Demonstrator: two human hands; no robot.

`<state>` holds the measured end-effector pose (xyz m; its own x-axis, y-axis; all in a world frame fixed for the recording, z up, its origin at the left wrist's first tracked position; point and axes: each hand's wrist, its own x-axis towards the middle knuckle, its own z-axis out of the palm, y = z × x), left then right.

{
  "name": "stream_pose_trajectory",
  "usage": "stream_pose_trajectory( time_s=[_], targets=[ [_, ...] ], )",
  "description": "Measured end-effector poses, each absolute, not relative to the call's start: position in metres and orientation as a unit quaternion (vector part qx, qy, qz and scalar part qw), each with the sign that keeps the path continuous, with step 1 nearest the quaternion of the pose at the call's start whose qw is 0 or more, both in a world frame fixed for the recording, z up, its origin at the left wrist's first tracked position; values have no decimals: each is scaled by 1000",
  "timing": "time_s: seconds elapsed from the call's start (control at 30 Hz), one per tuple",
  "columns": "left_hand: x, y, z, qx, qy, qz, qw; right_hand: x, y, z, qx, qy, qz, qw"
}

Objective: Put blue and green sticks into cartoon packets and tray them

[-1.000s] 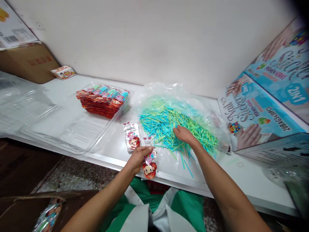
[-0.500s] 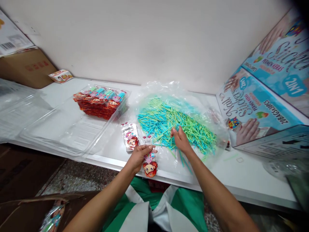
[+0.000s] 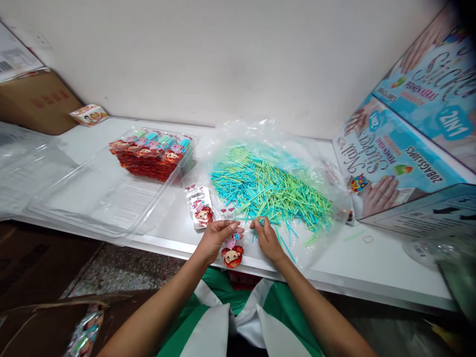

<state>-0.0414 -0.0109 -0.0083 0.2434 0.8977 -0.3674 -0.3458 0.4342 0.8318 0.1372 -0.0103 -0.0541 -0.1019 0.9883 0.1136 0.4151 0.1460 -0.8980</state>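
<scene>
My left hand [image 3: 219, 238] is closed on a printed packet [image 3: 232, 255], thumb on top and fingers underneath, at the near edge of the white table [image 3: 167, 225]. My right hand [image 3: 267, 240] is just to the right of it, fingers curled shut around a small bunch of sticks [image 3: 262, 221]. The fingers hide most of that bunch, so I can't count it or be sure whether the thin stick reaching left toward the packet belongs to it.

The relation that matters is this: from my right grip, the packet lies to the left, close but apart, with my left hand already on it. Its long axis runs near to far. The red-haired figure points near, over the table edge, and the barcode end points far, toward the wall. The thin stick lies left to right, roughly across that axis.

Just far of my right hand spreads the loose pile of blue and green sticks [image 3: 275, 188], lying at mixed angles on clear plastic [image 3: 253, 131]. To the left of my left hand, another packet [image 3: 201, 210] lies flat, also roughly near to far.
</scene>
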Motion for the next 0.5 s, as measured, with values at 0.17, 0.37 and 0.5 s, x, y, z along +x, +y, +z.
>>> stream_pose_trajectory(
  time_s=[0.17, 0.37, 0.5],
  targets=[
    [-41, -12, -2, 334, 424, 431, 723, 136, -15, -53, -537, -654, 371, 383],
    [-15, -4, 11, 360, 353, 393, 769, 139, -23, -76, -504, -690, 379, 356],
    [0, -1, -1, 370, 352, 345, 788, 144, -24, -85, -492, -703, 355, 370]
  ],
)
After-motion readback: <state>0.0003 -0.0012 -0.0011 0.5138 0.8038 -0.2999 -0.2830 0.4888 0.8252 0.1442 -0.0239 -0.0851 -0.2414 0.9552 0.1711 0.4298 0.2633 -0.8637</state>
